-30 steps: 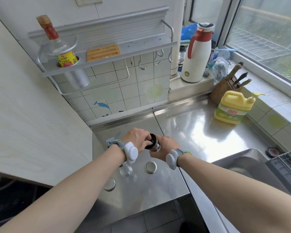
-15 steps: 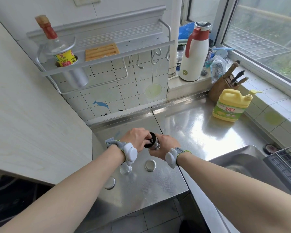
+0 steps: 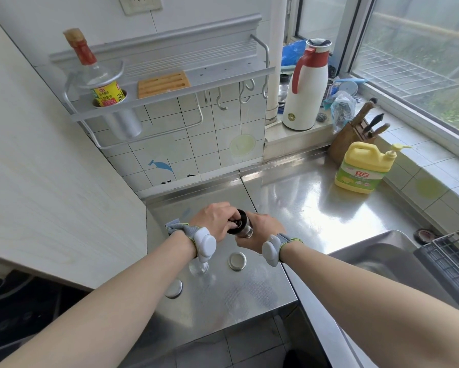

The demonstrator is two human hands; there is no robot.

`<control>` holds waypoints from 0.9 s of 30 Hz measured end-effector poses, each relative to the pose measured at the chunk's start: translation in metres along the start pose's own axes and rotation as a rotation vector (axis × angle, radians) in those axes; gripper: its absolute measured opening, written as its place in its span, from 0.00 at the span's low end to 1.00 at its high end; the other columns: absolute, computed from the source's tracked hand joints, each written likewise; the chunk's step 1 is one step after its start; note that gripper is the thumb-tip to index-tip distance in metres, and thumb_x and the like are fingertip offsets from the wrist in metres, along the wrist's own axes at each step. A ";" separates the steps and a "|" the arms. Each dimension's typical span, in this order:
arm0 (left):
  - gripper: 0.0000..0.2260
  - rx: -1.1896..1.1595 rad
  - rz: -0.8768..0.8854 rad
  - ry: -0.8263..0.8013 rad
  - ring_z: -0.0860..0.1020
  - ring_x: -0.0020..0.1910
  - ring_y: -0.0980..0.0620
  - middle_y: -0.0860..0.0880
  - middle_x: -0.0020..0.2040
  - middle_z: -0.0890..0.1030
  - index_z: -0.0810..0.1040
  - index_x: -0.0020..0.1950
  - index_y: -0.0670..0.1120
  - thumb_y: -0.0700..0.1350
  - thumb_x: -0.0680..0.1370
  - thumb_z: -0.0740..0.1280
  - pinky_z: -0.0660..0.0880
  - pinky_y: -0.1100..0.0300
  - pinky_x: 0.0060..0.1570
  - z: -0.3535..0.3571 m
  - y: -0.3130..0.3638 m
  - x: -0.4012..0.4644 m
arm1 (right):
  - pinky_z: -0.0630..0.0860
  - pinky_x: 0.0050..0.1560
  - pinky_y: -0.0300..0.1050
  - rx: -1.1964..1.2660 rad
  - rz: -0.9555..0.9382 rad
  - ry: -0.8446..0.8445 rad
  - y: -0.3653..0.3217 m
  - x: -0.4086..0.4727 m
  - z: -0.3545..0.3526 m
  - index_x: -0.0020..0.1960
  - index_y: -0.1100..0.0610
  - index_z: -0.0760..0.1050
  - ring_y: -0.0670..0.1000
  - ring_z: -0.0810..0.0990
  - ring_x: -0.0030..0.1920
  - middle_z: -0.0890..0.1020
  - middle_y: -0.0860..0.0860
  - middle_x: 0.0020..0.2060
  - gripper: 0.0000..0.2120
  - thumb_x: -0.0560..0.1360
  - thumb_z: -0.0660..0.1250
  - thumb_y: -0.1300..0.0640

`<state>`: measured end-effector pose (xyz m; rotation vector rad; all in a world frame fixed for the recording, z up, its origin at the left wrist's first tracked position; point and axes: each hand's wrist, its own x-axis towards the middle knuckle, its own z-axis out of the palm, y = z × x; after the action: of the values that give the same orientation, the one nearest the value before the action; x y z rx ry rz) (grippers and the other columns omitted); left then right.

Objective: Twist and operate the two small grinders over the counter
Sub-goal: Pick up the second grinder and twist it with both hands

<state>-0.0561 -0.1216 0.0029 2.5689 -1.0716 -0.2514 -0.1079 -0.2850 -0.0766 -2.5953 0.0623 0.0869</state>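
Hands meet above the steel surface: the left hand curls over the dark top of a grinder, and the right hand wraps its lower body. Nearer than the grinder, a lid lies flat on the surface, with a second grinder just left of it, partly hidden under the left wrist

Grinder held above table, betw left hand & right hand. Below hands, on table: glass jar at left, lid right of it, 2nd lid nearer front-left. Soap bottle far right; knife block behind it. Sink at right.
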 end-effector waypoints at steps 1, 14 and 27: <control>0.08 0.006 -0.017 0.002 0.77 0.51 0.44 0.46 0.51 0.80 0.79 0.53 0.46 0.44 0.75 0.69 0.74 0.54 0.51 0.000 0.001 0.000 | 0.71 0.35 0.44 0.001 0.003 0.000 -0.001 -0.001 0.000 0.48 0.47 0.71 0.54 0.77 0.37 0.78 0.45 0.35 0.12 0.67 0.69 0.45; 0.10 -0.055 0.052 0.014 0.77 0.47 0.47 0.48 0.49 0.80 0.79 0.54 0.47 0.42 0.73 0.70 0.74 0.55 0.50 -0.001 0.003 -0.002 | 0.68 0.32 0.43 -0.017 0.008 -0.003 -0.003 -0.006 -0.005 0.50 0.48 0.72 0.54 0.78 0.38 0.78 0.46 0.37 0.13 0.68 0.70 0.45; 0.08 -0.002 -0.034 0.004 0.77 0.47 0.48 0.48 0.48 0.81 0.80 0.49 0.47 0.49 0.74 0.70 0.74 0.53 0.51 -0.001 0.004 0.000 | 0.80 0.37 0.51 -0.031 0.001 -0.006 -0.002 -0.005 0.002 0.48 0.48 0.72 0.55 0.79 0.37 0.78 0.47 0.35 0.15 0.65 0.65 0.43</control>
<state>-0.0586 -0.1236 0.0051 2.5867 -1.0264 -0.2555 -0.1127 -0.2819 -0.0767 -2.6260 0.0606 0.0962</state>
